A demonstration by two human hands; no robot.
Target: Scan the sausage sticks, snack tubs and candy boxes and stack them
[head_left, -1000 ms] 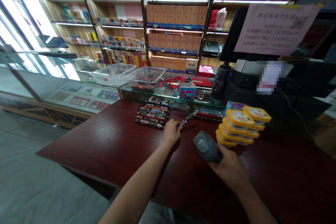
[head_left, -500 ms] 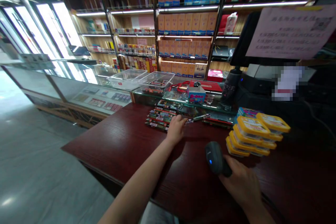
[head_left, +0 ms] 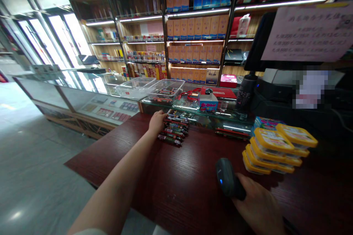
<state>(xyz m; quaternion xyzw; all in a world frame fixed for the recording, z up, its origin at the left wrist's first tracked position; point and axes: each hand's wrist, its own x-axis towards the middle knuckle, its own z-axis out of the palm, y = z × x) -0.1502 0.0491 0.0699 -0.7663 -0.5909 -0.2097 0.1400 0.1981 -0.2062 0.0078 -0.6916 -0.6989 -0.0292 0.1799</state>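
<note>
My left hand (head_left: pixel 157 122) is at the left end of a row of slim, dark printed pens (head_left: pixel 175 129) on the dark red wooden counter (head_left: pixel 110 158). Its fingers are bent and closed around the end of a pen near the back of the row; the fingertips are partly hidden. In my right hand (head_left: pixel 257 202) is a black barcode scanner (head_left: pixel 227 178), gripped by its handle with a blue light showing. The scanner's head is raised over the counter and points away to the left.
Stacked yellow-lidded tubs (head_left: pixel 275 150) stand right of the scanner. Behind are a glass ledge with a small blue-and-pink box (head_left: pixel 208 102), a clear plastic bin (head_left: pixel 168 90) and a red flat box (head_left: pixel 220 92). A monitor with a pink paper sign (head_left: pixel 306 35) rises at the right.
My left hand has moved left, from the right end of the pens to their left end. The single pen lying apart at the right is gone from there. My right hand still holds the scanner.
</note>
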